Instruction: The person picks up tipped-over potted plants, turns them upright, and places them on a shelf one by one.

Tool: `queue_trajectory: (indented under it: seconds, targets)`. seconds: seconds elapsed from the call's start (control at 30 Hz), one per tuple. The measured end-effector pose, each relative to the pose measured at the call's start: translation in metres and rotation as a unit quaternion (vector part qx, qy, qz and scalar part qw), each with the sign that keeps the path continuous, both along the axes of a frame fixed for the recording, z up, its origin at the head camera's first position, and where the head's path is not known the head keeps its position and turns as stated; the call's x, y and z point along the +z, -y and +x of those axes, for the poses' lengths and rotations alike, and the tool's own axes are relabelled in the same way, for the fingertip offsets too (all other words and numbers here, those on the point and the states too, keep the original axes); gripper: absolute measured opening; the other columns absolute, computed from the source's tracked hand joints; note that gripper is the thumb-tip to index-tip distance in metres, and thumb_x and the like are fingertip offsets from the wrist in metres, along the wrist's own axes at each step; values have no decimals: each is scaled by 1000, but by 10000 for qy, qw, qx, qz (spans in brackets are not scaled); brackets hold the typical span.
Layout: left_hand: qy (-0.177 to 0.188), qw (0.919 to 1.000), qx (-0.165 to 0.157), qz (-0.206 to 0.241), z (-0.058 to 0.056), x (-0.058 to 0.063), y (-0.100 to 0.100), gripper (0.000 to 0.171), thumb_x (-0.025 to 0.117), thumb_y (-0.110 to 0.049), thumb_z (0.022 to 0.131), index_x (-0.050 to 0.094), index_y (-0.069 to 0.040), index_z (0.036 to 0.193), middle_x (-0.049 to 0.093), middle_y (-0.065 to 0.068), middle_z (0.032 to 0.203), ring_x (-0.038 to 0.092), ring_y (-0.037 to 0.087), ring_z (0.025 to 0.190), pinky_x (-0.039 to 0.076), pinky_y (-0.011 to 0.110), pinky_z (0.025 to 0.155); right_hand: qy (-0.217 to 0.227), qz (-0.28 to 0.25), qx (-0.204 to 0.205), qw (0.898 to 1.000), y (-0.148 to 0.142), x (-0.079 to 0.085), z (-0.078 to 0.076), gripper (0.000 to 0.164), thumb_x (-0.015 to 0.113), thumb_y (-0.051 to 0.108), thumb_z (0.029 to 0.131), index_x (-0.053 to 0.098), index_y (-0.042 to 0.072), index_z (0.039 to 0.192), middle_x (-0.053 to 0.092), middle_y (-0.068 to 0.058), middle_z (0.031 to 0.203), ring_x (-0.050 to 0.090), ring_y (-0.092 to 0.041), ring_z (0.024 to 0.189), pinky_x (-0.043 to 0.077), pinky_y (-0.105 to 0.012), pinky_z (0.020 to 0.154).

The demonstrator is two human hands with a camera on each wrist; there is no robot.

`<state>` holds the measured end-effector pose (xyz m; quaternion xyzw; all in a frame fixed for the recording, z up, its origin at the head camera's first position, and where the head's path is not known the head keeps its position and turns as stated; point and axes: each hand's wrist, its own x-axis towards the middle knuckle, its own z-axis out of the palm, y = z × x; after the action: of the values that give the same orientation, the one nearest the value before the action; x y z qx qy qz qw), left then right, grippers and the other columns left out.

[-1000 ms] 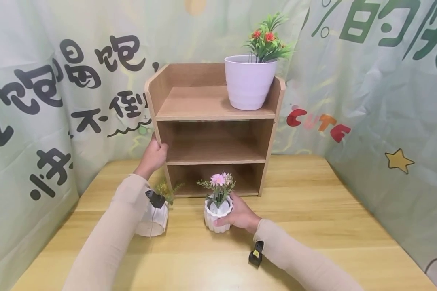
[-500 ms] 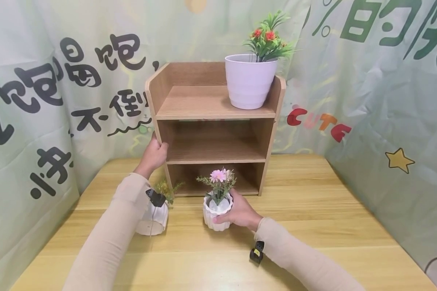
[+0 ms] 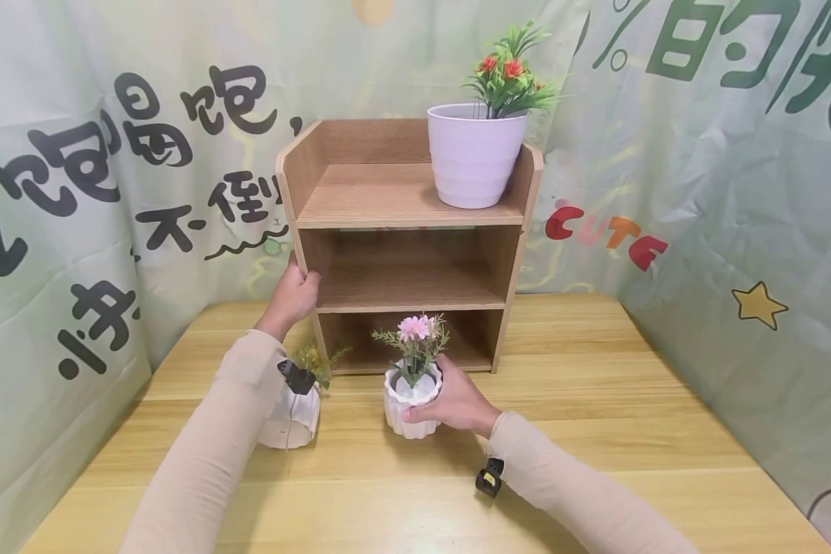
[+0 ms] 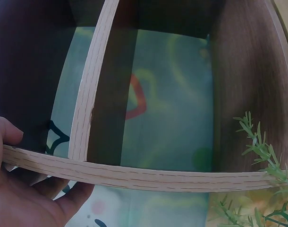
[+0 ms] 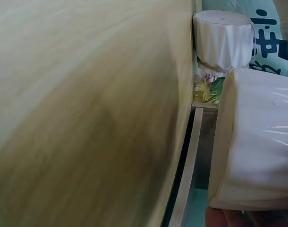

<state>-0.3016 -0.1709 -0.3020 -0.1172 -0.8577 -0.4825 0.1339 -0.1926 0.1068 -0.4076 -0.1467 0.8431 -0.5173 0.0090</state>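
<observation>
The small white pot [image 3: 402,396] has deep vertical flutes and a scalloped rim, with white filling packed round the stems inside. Pink flowers [image 3: 414,329] stand out of it among thin, feathery green sprigs. It is held roughly upright in front of the lowest compartment of the wooden shelf [image 3: 408,288], outside it. The right-wrist view is dim and catches only part of the pot, but its base seems to be clear of the tabletop [image 3: 595,400].

The right hand [image 3: 457,400] reaches in from the right, forearm slanting forward and inward, and its grip is curled round the pot, the thumb laid across the near side. The left hand [image 3: 294,295] is farther forward and higher, level with the middle compartment. Its grip pinches the left side panel of the shelf, thumb on the inner face and fingers on the outer.

Below the left wrist a second white pot [image 3: 295,425] lies on its side, partly hidden by the sleeve, its yellow flowers [image 3: 309,359] pointing toward the shelf. A larger white pot [image 3: 474,158] with red flowers [image 3: 500,68] stands at the right of the top board.
</observation>
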Motion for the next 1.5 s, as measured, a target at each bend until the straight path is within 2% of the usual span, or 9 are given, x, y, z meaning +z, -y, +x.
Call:
queue_trajectory:
  seconds: [0.17, 0.33, 0.57, 0.67, 0.97, 1.5]
  targets:
    - [24, 10000, 8, 2, 0, 0, 0, 46, 38, -10, 99, 27, 3, 142, 43, 34, 136, 38, 42, 130, 26, 52, 111, -98, 119, 0, 9999, 1, 5, 1, 87, 95, 26, 55, 48, 3, 124, 63, -6, 102, 61, -21, 94, 49, -43, 89]
    - [6, 10000, -32, 16, -1, 0, 1, 48, 37, -10, 99, 24, 2, 144, 41, 34, 139, 35, 43, 132, 24, 52, 112, -297, 359, -186, 9987, 2, 10, 2, 88, 95, 33, 54, 49, 1, 122, 63, -6, 99, 60, -21, 91, 50, -44, 86]
    - [-15, 10000, -48, -10, -1, -1, 1, 49, 37, -11, 99, 24, 1, 145, 41, 33, 139, 35, 42, 133, 24, 52, 112, -421, 507, -377, 9971, 4, 18, 2, 99, 95, 36, 53, 46, -2, 129, 64, -10, 104, 61, -22, 94, 49, -44, 88]
    - [-39, 9999, -96, 24, -1, -1, 0, 49, 36, -11, 99, 24, 2, 145, 41, 33, 138, 37, 41, 131, 25, 51, 111, -511, 561, -462, 9960, 5, 22, 1, 97, 95, 37, 52, 48, 0, 128, 65, -9, 102, 61, -20, 92, 50, -42, 86]
    - [-48, 9999, -99, 83, -3, -1, 1, 49, 37, -9, 99, 23, 3, 145, 41, 32, 140, 36, 41, 132, 24, 50, 112, -666, 349, -428, 9962, 7, 35, 0, 82, 95, 36, 54, 53, 8, 119, 66, -2, 97, 62, -17, 86, 52, -38, 79]
    - [19, 10000, -60, 14, -1, -1, 1, 49, 37, -12, 99, 24, 2, 144, 42, 31, 139, 37, 40, 131, 25, 51, 112, -805, 106, -339, 9961, 9, 56, -2, 75, 92, 36, 59, 54, 9, 118, 65, -3, 97, 63, -18, 84, 54, -34, 72]
